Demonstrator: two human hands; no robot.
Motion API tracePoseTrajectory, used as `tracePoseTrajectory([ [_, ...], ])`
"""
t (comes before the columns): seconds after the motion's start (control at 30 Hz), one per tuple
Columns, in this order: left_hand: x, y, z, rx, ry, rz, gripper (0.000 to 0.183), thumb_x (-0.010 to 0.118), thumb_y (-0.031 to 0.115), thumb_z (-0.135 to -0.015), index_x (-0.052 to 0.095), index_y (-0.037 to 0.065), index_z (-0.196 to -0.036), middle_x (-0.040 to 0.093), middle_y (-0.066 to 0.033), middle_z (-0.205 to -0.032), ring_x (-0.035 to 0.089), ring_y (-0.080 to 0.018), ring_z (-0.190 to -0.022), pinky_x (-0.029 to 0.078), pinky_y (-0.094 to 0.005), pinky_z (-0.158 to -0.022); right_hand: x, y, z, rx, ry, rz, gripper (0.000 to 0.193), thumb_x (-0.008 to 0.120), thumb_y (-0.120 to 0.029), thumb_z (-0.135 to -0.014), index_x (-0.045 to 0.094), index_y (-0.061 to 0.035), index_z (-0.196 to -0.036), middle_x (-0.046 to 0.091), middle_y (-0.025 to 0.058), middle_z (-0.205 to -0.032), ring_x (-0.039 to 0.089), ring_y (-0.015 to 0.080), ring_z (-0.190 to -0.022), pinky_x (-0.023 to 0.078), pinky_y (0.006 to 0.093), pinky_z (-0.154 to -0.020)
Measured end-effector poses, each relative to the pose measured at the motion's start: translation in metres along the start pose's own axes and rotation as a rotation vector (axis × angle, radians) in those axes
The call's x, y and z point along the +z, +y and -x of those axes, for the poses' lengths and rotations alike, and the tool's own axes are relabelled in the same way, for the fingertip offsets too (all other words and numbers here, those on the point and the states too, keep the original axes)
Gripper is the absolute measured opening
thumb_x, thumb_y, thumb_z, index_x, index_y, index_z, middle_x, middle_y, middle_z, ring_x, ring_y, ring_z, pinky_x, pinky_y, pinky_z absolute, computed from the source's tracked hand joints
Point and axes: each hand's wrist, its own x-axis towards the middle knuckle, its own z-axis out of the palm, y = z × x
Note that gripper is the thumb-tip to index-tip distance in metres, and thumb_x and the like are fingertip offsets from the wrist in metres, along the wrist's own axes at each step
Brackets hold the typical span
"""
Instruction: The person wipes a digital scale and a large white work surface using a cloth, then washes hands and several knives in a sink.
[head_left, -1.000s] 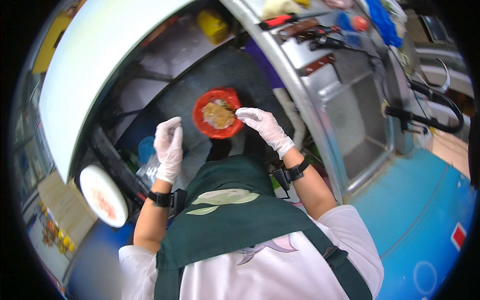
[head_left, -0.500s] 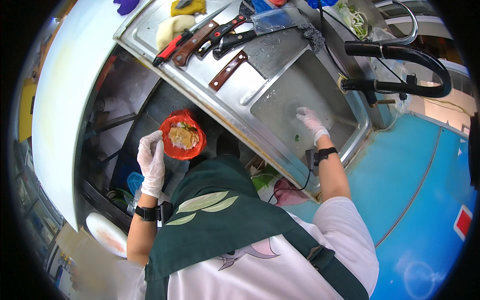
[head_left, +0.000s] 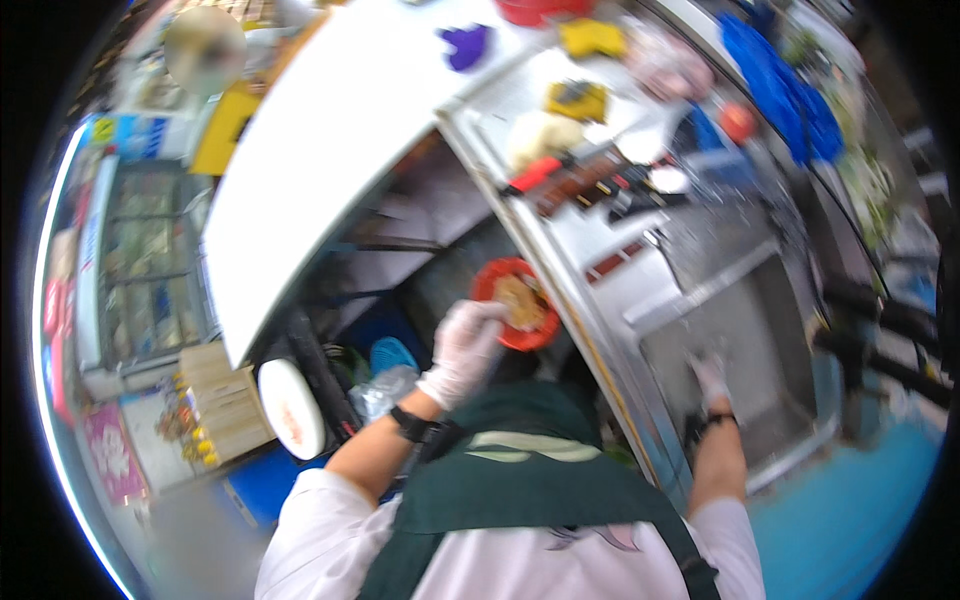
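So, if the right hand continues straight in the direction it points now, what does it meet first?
The gloved right hand reaches into the steel sink, fingers pointing away from the person. Going straight on, it would probably meet the sink's far wall first, though blur leaves depth unclear.

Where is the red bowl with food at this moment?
In the head view, the red bowl is near the middle, held by the gloved left hand just left of the steel counter edge, while the right hand is in the sink.

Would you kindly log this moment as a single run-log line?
left hand: gloved, holding red bowl of food below counter edge | right hand: gloved, reaching into steel sink | picture: blurred
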Motion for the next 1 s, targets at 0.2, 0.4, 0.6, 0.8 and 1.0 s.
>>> tracePoseTrajectory([
  [0.2,0.01,-0.011,-0.011,0.156,-0.075,-0.003,0.019,0.06,-0.003,-0.086,0.065,0.005,-0.103,0.066,-0.0085,-0.093,0.065,-0.0199,-0.082,0.052,-0.0302,-0.074,0.008,0.052,-0.04,-0.114,-0.144,0.469,0.064,0.066,-0.052,-0.084,0.065,-0.0011,-0.123,0.057,0.0249,-0.134,0.044,0.0388,-0.134,0.031,0.0415,-0.115],
  [0.4,-0.011,-0.003,-0.014,0.132,-0.022,-0.052,0.019,0.06,-0.002,-0.086,0.064,0.005,-0.103,0.066,-0.0093,-0.093,0.066,-0.021,-0.084,0.053,-0.0314,-0.075,-0.005,-0.016,-0.02,-0.122,-0.069,0.92,0.046,0.07,-0.03,-0.084,0.065,-0.0045,-0.122,0.065,0.0186,-0.124,0.057,0.0359,-0.122,0.045,0.0417,-0.104],
  [0.6,-0.005,-0.003,-0.008,0.144,-0.01,-0.061,0.019,0.06,-0.003,-0.086,0.063,0.004,-0.103,0.065,-0.0107,-0.096,0.066,-0.0238,-0.085,0.054,-0.0329,-0.078,0.03,0.067,-0.074,-0.129,-0.107,-0.155,0.052,0.072,-0.03,-0.086,0.059,0.001,-0.126,0.061,0.0185,-0.127,0.059,0.0334,-0.114,0.044,0.0424,-0.099],
  [0.8,0.014,0.01,0.005,0.086,-0.01,-0.02,0.018,0.06,-0.002,-0.086,0.064,0.005,-0.102,0.065,-0.0108,-0.096,0.066,-0.0232,-0.085,0.054,-0.0328,-0.079,0.022,0.055,-0.058,0.122,0.017,-0.32,0.04,0.069,-0.022,-0.089,0.061,0.0016,-0.121,0.06,0.0228,-0.126,0.055,0.0348,-0.118,0.041,0.0451,-0.102],
  [1.0,0.015,0.019,-0.005,0.1,-0.016,0.013,0.018,0.061,-0.001,-0.087,0.068,0.006,-0.102,0.066,-0.009,-0.096,0.064,-0.0207,-0.09,0.051,-0.0316,-0.082,0.013,0.053,-0.02,-0.17,0.178,-0.127,0.041,0.06,-0.027,-0.092,0.062,-0.0005,-0.123,0.061,0.0222,-0.125,0.053,0.0369,-0.121,0.039,0.0457,-0.106],
])
